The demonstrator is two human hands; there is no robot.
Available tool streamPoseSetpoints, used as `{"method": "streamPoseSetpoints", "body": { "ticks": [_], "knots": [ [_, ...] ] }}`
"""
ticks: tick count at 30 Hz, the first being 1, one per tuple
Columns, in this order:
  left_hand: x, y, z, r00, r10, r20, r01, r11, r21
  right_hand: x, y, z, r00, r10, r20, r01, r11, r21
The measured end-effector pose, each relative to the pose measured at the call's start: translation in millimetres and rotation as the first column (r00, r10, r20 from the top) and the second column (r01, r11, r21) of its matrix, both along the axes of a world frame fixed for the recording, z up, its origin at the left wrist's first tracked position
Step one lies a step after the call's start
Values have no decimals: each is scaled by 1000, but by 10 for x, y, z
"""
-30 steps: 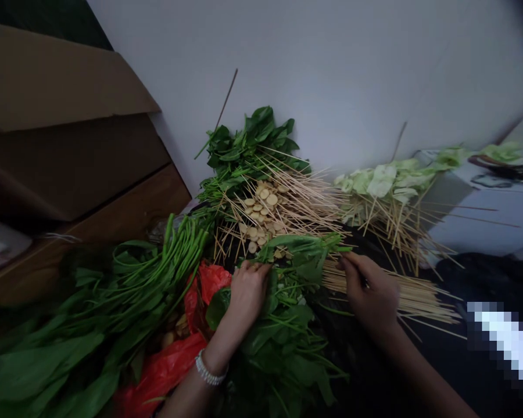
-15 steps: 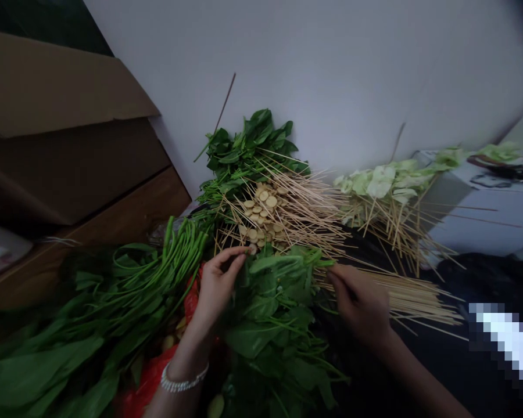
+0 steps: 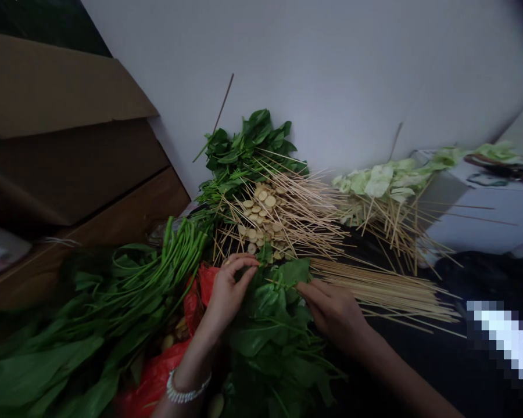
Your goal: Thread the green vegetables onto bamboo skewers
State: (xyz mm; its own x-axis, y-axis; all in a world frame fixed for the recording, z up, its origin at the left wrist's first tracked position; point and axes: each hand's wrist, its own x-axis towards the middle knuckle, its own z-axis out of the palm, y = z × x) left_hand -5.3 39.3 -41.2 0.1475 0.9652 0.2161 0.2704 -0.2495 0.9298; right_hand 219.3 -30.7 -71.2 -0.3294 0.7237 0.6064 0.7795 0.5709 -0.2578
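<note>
Now the right hand [image 3: 335, 310] has come left off the bundle of bare skewers [image 3: 387, 290], where it lay half a second ago, and its fingertips rest on the leaf [image 3: 287, 273] that stands up from the middle heap of greens [image 3: 270, 342] near the front edge of the surface [image 3: 375, 366]. That leaf, stretched wide between the hands before, is now bunched smaller. The right grip is narrow, fingers straight and pressed together on the leaf's right side. The left hand [image 3: 229, 290] has dropped slightly; its fingers arch loosely against the leaf's left side, and I cannot tell whether they pinch it. One beaded bracelet [image 3: 183, 392] circles the left wrist. Two hands, one bare bundle, and three skewered heaps along the back edge by the wall: dark leaves [image 3: 248, 142], pale round slices [image 3: 264, 212], light cabbage [image 3: 381, 183]. A second loose heap, long-stemmed greens [image 3: 157, 273], lies at the left edge beside one red bag [image 3: 161, 371].
</note>
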Motion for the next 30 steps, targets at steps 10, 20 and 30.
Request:
{"method": "streamPoseSetpoints", "body": {
  "ticks": [10, 20, 30],
  "knots": [
    [29, -57, -13, 981, -10, 192, 64, 959, -275, -28, -4, -15, 999, -19, -33, 20, 1000, 11],
    [75, -93, -19, 977, -9, 213, 74, 952, -297, -51, -10, -37, 999, -31, -35, 31, 1000, -6],
    [91, -110, -18, 985, -42, 170, 71, 983, -167, -95, -18, -89, 995, 0, -96, -5, 999, -44]
  ]
}}
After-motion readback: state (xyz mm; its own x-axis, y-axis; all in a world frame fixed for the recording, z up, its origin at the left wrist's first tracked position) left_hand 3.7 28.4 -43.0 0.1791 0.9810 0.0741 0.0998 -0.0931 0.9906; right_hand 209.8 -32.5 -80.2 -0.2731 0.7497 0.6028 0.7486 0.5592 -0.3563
